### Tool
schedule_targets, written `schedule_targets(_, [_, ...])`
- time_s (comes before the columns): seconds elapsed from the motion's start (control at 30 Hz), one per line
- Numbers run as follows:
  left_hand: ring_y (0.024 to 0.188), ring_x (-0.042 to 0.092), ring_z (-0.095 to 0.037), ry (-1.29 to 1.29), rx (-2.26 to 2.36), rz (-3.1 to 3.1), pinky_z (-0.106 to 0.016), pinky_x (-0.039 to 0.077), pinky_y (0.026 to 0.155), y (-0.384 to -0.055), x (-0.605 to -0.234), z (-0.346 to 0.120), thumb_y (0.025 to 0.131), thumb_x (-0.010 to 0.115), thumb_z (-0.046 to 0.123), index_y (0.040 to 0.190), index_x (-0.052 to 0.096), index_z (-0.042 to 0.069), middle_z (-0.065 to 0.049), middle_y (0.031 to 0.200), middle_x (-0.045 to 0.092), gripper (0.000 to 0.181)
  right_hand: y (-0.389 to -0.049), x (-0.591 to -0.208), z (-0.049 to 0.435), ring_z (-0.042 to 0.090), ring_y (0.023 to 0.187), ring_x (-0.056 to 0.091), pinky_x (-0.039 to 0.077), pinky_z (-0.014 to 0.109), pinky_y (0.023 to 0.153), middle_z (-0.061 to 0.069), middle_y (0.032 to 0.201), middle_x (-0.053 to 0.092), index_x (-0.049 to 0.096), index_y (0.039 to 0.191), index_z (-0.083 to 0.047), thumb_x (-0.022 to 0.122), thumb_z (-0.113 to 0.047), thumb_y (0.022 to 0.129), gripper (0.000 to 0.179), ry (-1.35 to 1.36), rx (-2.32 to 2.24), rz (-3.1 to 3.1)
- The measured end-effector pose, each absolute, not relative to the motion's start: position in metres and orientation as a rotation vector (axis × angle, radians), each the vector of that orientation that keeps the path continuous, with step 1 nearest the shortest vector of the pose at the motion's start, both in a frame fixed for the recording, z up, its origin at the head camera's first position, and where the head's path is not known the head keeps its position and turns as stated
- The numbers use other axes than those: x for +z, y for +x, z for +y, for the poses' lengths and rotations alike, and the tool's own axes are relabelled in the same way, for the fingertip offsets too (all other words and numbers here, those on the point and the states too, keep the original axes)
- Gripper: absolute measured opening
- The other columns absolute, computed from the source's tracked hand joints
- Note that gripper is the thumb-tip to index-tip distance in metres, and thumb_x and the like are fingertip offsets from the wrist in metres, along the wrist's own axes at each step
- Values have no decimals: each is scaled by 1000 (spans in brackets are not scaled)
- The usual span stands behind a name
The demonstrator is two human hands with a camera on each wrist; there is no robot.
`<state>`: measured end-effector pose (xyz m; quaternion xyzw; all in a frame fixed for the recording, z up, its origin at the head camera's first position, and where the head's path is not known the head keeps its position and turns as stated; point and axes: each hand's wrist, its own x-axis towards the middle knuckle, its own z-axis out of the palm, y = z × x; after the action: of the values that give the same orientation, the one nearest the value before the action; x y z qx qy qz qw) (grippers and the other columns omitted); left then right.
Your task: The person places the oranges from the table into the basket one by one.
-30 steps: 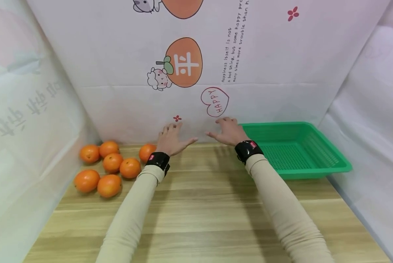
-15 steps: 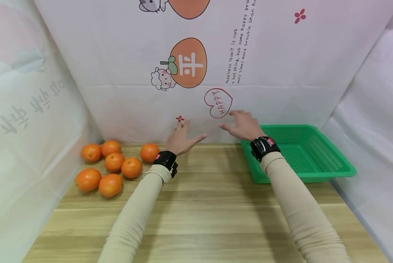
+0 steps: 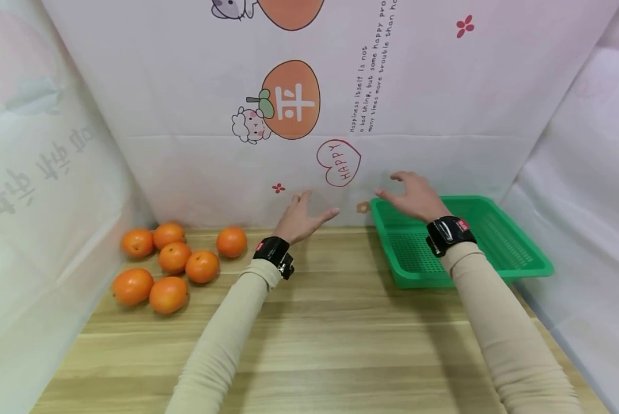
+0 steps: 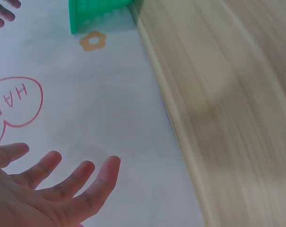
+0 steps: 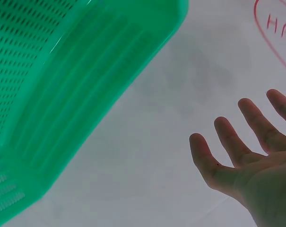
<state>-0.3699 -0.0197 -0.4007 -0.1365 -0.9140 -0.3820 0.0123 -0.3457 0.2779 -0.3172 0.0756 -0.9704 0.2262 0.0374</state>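
Observation:
My left hand (image 3: 298,221) is raised near the back cloth, fingers spread, holding nothing. Its nearest fruit is a lone orange (image 3: 232,241) on the wooden table, off to its left. In the left wrist view the spread fingers (image 4: 107,175) show with no object between them. Above the left part of a green plastic basket (image 3: 410,280) is my right hand (image 3: 415,195), also bare and with fingers apart. The right wrist view shows the basket's slotted wall (image 5: 91,90) beside that hand. The basket has a perforated bottom, and no fruit shows in it.
Several more oranges (image 3: 175,257) lie grouped on the left of the wooden table (image 3: 320,345). A white printed cloth (image 3: 418,86) stands upright along the back, and white sheets (image 3: 584,230) close off both sides. The basket sits in the back right corner.
Both hands have moved to the right. The right hand has come over the basket from its left edge, and the gap between the hands has widened. Oranges and basket stay in place.

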Motion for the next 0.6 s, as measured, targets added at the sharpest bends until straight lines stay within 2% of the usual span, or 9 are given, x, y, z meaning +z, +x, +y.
schedule_targets(0.17, [150, 44, -42, -477, -1119, -2866, -61, 43, 118, -367, -403, -7, 82, 53, 91, 168, 26, 21, -20, 168, 33, 114, -337, -317, 309, 50, 156, 27, 27, 69, 123, 29, 167, 33, 35, 161, -1, 48, -73, 99, 96, 212, 691, -2973])
schedule_targets(0.6, [150, 46, -39, -557, -1061, -2897, -57, 45, 118, -362, -411, 24, 82, 53, 92, 168, 25, 18, -19, 166, 37, 116, -314, -326, 387, 56, 149, 30, 28, 72, 118, 36, 162, 32, 27, 162, 5, 49, -66, 103, 95, 122, 677, -2955])
